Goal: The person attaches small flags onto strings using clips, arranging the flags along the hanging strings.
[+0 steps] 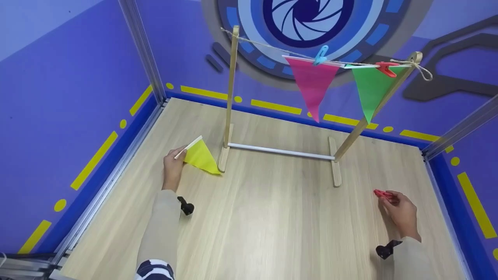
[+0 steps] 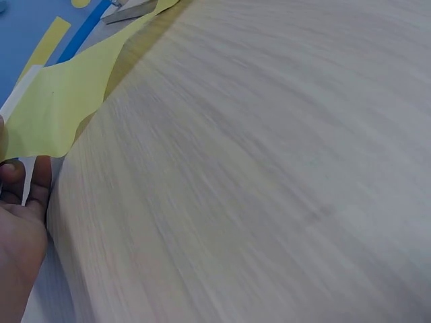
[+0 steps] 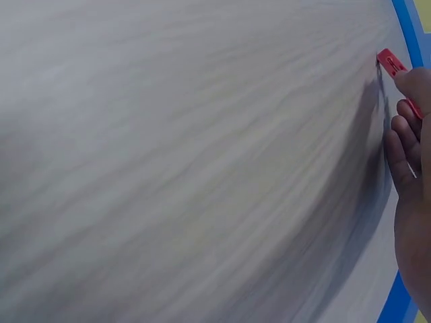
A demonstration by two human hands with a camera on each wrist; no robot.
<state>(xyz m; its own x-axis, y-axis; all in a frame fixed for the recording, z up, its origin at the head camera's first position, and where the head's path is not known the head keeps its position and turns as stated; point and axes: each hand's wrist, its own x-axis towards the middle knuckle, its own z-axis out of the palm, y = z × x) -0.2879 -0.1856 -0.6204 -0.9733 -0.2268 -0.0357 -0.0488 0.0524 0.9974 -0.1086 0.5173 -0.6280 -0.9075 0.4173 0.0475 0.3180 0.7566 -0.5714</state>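
My left hand pinches a yellow triangular pennant by the white strip along its edge. The pennant's tip hangs toward the left foot of the wooden stand; in the left wrist view the yellow cloth curves away from the fingers. At the right, my right hand holds a red clothespin between thumb and fingers, just above the table. The right wrist view shows the same red clothespin pointing away from the thumb.
A string runs between two wooden posts. From its right half hang a pink pennant under a blue clothespin and a green pennant with a red clothespin. A white bar joins the stand's feet. Blue walls surround the table.
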